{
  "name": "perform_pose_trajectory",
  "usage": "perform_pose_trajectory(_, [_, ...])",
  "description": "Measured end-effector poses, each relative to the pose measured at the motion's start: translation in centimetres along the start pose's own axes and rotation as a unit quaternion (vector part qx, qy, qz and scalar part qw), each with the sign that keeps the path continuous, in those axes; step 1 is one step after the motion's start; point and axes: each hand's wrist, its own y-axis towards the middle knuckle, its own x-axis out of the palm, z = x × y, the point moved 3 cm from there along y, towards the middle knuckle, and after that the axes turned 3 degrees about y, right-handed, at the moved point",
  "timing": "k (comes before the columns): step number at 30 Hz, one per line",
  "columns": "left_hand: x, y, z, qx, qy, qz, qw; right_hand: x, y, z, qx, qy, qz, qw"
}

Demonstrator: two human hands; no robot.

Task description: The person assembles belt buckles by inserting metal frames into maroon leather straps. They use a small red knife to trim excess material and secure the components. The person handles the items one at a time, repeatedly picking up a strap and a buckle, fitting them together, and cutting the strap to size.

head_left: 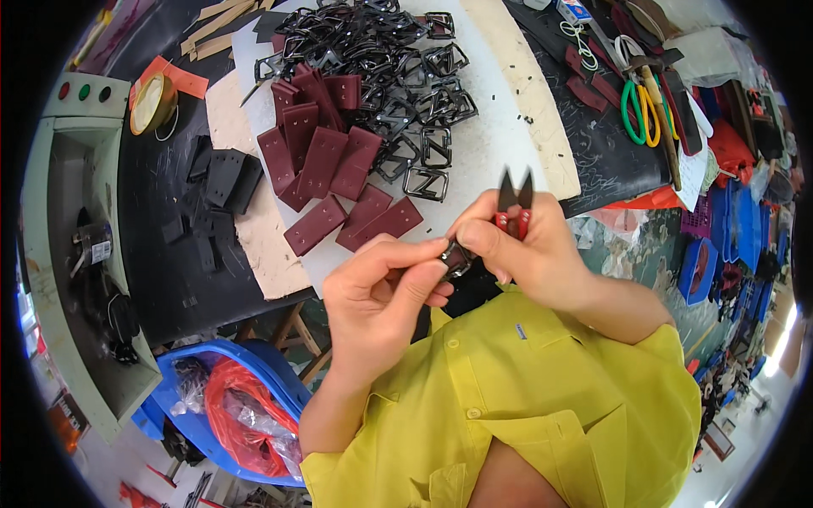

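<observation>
Close to my body, above the table's near edge, both hands meet around a small dark metal buckle (458, 260) with a bit of maroon strap in it. My left hand (370, 292) is closed, pinching the buckle's left side between thumb and fingertips. My right hand (535, 258) is closed around red-handled thread snips (514, 207), their dark blades pointing away from me, while its thumb and forefinger touch the buckle's right side. Fingers cover much of the buckle. Folded maroon leather tabs (322, 161) with small holes lie beyond my left hand, beside a large heap of black metal buckles (398, 85).
Black leather tabs (222, 182) lie on the left of the black table. A tape roll (153, 103) sits behind them. Green-handled scissors (631, 112) and other tools rest at the far right. A blue tub (284, 377) with plastic bags stands below the table, left of me.
</observation>
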Motion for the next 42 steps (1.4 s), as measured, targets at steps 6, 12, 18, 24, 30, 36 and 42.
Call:
perform_pose_trajectory(6, [1.5, 1.8, 0.2, 0.192, 0.262, 0.092, 0.941, -3.9, 1.4, -1.4, -0.068, -0.145, 0.118, 0.98])
perform_pose_trajectory(12, [1.5, 4.5, 1.4, 0.31, 0.539, -0.013, 0.783, -19.6, 4.2, -2.7, -0.172, -0.324, 0.333, 0.868])
perform_pose_trajectory(18, [1.5, 5.7, 1.3, 0.346, 0.568, 0.0, 0.746, -12.1, 3.7, -3.5, -0.333, -0.425, 0.279, 0.794])
perform_pose_trajectory(24, [2.0, 5.1, 2.5, 0.215, 0.311, 0.092, 0.921, -3.1, 2.9, -2.9, -0.264, -0.266, 0.057, 0.925])
perform_pose_trajectory(30, [0.8, 3.9, 3.2, 0.039, 0.127, 0.099, 0.986, -1.6, 2.4, -2.9, -0.222, -0.224, 0.066, 0.947])
perform_pose_trajectory(36, [-0.2, 3.6, 2.8, -0.002, 0.147, 0.106, 0.983, -0.7, 1.3, -2.6, -0.45, -0.378, 0.017, 0.809])
perform_pose_trajectory(42, [-0.3, 3.0, 2.5, 0.029, 0.197, 0.093, 0.976, -0.6, 1.1, -2.4, -0.471, -0.413, -0.005, 0.779])
